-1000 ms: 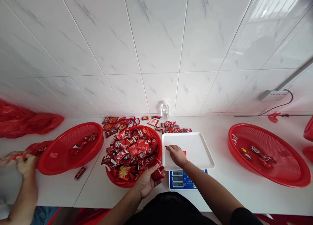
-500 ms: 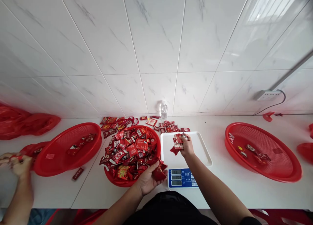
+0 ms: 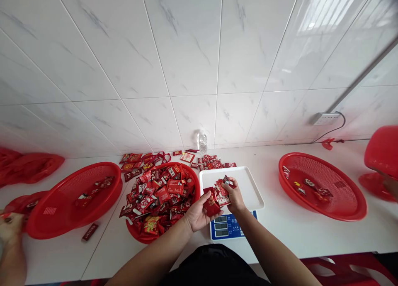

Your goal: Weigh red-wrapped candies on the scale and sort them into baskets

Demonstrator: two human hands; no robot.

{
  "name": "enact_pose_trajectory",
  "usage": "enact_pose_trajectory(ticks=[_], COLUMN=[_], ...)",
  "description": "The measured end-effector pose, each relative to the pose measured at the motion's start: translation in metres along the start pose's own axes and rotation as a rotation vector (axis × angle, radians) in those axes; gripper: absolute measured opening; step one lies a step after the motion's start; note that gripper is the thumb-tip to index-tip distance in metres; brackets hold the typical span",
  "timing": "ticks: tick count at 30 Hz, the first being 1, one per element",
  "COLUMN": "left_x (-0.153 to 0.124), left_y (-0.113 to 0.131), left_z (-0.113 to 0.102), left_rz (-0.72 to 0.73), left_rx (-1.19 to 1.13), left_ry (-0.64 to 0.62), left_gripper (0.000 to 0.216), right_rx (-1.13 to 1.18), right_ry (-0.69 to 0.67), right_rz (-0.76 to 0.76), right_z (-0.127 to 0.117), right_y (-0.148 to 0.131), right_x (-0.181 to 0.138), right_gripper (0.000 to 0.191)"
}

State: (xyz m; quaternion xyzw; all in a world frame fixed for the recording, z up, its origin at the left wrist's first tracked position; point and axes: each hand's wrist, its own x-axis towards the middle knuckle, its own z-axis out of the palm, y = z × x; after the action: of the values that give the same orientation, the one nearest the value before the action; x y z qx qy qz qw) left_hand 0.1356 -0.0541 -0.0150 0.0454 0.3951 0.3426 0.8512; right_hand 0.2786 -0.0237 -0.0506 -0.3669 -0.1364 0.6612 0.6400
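Note:
My left hand point(image 3: 199, 214) is closed around a dark red pouch point(image 3: 212, 204) with faint gold print. My right hand point(image 3: 235, 196) grips a small bunch of red and white snack packets point(image 3: 222, 193) by its upper right side. Pouch and packets meet above the front of a white weighing scale point(image 3: 248, 186), whose blue panel shows below my wrists. Whether any packet is inside the pouch's mouth I cannot tell. Left of the scale, a round red basket point(image 3: 132, 233) is heaped with wrapped snacks point(image 3: 161, 194).
Red baskets with a few packets stand left point(image 3: 37, 232) and right point(image 3: 357, 213). Loose packets point(image 3: 213, 161) and a clear bottle point(image 3: 202, 143) lie along the wall side. A co-worker's hand point(image 3: 10, 228) is at far left; a red tub point(image 3: 384, 149) is at far right.
My right hand has moved down and left with the packets, and my left hand has raised the pouch up to them. The red tub has come into view at the right.

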Motion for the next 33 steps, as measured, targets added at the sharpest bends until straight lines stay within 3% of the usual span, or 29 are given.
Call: enact_pose_trajectory(ticks=[8, 14, 20, 27, 33], left_x=[0.004, 0.005, 0.002, -0.003, -0.011], left_y=[0.007, 0.012, 0.017, 0.009, 0.007], left_z=[0.009, 0.014, 0.016, 0.010, -0.008], left_rz=[0.077, 0.166, 0.207, 0.142, 0.079], left_rx=[0.267, 0.449, 0.453, 0.504, 0.354], left_ry=[0.013, 0.006, -0.073, -0.078, 0.088], left_gripper=[0.042, 0.042, 0.037, 0.036, 0.032], right_rx=[-0.108, -0.114, -0.124, -0.044, 0.118], right_ry=[-0.136, -0.223, -0.252, -0.177, -0.022], right_rz=[-0.010, 0.107, 0.241, 0.240, 0.433], right_z=[0.006, 0.009, 0.002, -0.009, -0.037], right_y=[-0.012, -0.014, -0.009, 0.005, 0.013], right_x=[-0.015, -0.031, -0.037, -0.039, -0.045], right_gripper=[0.050, 0.051, 0.051, 0.049, 0.035])
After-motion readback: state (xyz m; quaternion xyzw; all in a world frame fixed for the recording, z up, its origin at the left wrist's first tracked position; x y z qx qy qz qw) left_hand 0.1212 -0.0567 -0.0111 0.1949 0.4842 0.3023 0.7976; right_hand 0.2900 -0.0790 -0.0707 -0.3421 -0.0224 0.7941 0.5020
